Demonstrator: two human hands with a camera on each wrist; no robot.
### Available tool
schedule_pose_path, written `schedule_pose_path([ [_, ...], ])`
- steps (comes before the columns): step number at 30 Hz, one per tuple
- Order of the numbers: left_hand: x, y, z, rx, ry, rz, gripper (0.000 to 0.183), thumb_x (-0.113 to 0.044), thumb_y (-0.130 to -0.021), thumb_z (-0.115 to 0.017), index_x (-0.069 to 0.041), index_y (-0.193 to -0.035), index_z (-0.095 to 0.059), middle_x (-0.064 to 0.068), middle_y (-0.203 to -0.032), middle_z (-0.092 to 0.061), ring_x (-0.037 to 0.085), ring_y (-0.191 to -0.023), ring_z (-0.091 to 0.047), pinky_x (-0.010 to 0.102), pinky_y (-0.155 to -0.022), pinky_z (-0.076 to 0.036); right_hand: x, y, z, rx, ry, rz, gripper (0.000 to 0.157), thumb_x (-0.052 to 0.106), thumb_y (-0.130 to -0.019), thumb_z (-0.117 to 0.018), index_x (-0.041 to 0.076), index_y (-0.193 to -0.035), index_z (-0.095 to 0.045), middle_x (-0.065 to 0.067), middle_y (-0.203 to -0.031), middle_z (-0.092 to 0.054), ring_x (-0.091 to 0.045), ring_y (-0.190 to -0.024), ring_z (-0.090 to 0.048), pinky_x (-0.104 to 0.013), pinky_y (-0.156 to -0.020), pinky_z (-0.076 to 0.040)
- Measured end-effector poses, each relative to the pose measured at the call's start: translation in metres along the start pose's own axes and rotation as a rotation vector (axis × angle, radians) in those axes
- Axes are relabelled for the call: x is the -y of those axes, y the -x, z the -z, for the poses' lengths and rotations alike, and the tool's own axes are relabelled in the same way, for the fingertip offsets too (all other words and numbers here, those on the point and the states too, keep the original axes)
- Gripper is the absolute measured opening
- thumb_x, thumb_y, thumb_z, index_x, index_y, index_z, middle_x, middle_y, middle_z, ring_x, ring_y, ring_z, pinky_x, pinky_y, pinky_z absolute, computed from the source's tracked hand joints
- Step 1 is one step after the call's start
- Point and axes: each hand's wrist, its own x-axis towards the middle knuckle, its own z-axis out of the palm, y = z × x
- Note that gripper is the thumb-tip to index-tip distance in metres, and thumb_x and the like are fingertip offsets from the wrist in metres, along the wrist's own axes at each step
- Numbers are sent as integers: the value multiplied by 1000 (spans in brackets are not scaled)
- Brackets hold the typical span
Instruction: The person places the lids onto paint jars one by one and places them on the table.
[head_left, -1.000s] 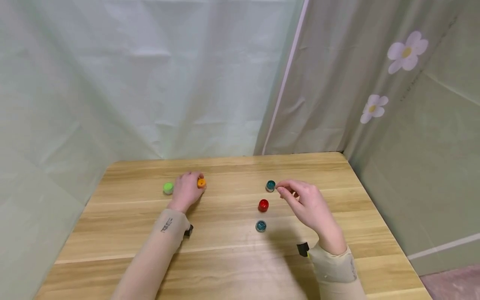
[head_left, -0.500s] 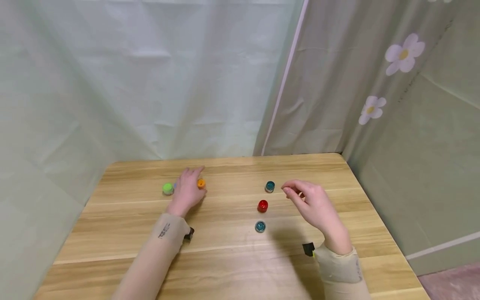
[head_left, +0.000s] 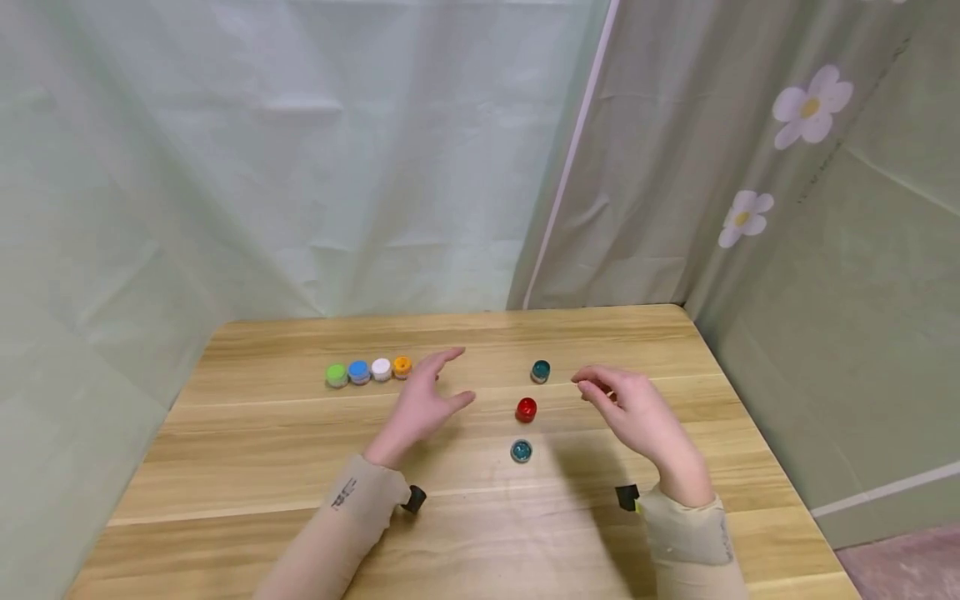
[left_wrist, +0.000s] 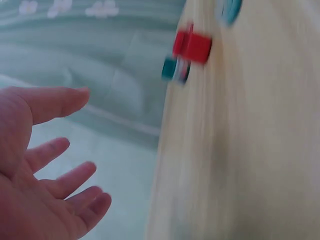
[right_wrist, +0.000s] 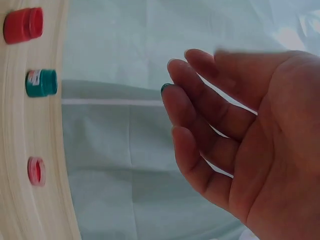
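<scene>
My left hand [head_left: 423, 407] hovers over the middle of the table, thumb and fingers spread, with nothing in it. To its right stand an uncapped red paint jar [head_left: 527, 410] and a teal paint jar [head_left: 540, 372]. A round teal lid [head_left: 521, 451] lies nearest me. My right hand [head_left: 633, 412] is raised right of the jars. Its fingers are loosely bent, and the right wrist view shows nothing held; one fingertip [right_wrist: 166, 89] bears a teal spot. A red ring-shaped lid [right_wrist: 36, 171] lies beyond the teal jar in that view.
Left of my left hand, green [head_left: 337, 376], blue [head_left: 359, 372], white [head_left: 382, 369] and orange [head_left: 402, 367] jars stand in a row. The wooden table [head_left: 247, 467] meets a pale curtain [head_left: 420, 208] at its far edge.
My left hand has left the orange jar and moved right, its fingers spreading and the row of jars coming into sight. My right hand has drifted slightly right, away from the teal jar.
</scene>
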Motion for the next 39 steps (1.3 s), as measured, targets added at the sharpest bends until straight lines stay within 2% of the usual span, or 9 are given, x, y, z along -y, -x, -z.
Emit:
schedule_pose_path([
  [4,-8,4,-19,80,76,12,67,-13,-93,-86,-12,-153,-57,12,-153,-58,36,-142,-52,54,-112,-47,-8,4,5,-12,2,-34,23,14,-113,-57,13,-126,-75,1,-98,-75,-17,-88,-71,-38,-73,-54],
  [8,-8,3,-36,153,111,33,63,-12,-93,-85,-12,-151,-60,11,-148,-62,36,-137,-55,55,-111,-47,-17,8,8,-8,27,-73,23,15,-113,-56,14,-125,-75,3,-95,-73,-16,-83,-69,-38,-70,-52],
  [14,-3,-11,-61,278,74,59,61,-17,-91,-87,-10,-147,-63,14,-138,-65,34,-122,-59,53,-106,-49,-27,16,9,5,48,-109,23,18,-112,-59,11,-128,-74,0,-98,-76,-18,-89,-71,-42,-77,-55],
  [17,-3,-17,-71,317,41,65,58,-18,-90,-88,-7,-143,-66,13,-133,-67,32,-121,-60,51,-107,-49,-28,17,8,14,46,-115,23,21,-112,-59,12,-128,-74,-1,-100,-77,-19,-90,-71,-42,-77,-56],
  [22,-3,-23,-84,325,-13,45,52,-17,-90,-87,-4,-137,-69,12,-129,-69,30,-122,-62,50,-111,-47,-29,16,6,16,42,-113,23,22,-113,-58,12,-127,-74,-1,-101,-77,-19,-91,-71,-41,-76,-56],
  [29,-2,-27,-93,320,-88,14,52,-18,-88,-89,-5,-135,-71,11,-123,-66,26,-114,-62,46,-104,-51,-29,14,5,6,45,-102,20,21,-111,-61,14,-123,-75,2,-103,-77,-16,-90,-70,-42,-77,-56],
  [39,-4,-31,-97,326,-159,42,44,-20,-90,-89,-11,-131,-75,6,-118,-63,23,-109,-60,42,-99,-52,-32,12,1,14,39,-92,17,22,-110,-64,15,-121,-76,-3,-105,-78,-14,-82,-64,-39,-74,-54],
])
